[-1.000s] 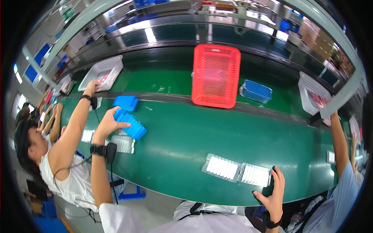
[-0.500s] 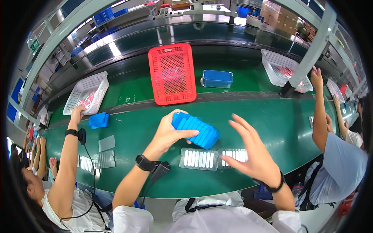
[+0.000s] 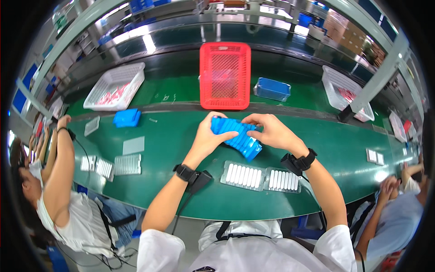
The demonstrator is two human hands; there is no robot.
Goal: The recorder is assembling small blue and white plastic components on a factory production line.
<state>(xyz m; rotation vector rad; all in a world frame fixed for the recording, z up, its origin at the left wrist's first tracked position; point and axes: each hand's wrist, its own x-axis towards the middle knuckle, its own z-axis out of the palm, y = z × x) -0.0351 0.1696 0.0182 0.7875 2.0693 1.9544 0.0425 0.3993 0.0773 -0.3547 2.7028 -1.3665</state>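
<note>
A bundle of blue, ribbed strips (image 3: 235,136) is held tilted above the green table. My left hand (image 3: 211,136) wraps round its left end, thumb lying across the top. On the bundle's right side, my right hand (image 3: 272,133) grips with bent fingers and thumb. What the fingertips hold underneath is hidden. Just nearer to me lie two clear plastic trays, the left tray (image 3: 243,176) and the right tray (image 3: 282,180), each with a row of white sticks. They sit side by side, below my hands and touching neither.
Beyond my hands stands a red basket (image 3: 225,102), with a blue pack (image 3: 273,89) to its right. White baskets (image 3: 136,86) (image 3: 333,88) flank them. Blue pieces (image 3: 127,118), a translucent sheet (image 3: 133,145) and more trays (image 3: 128,164) lie leftward. Co-workers sit on both sides.
My right hand has come in from the right and now grips the blue bundle. The left neighbour's hand has left the white basket; the right neighbour's raised arm has come down. The view has shifted.
</note>
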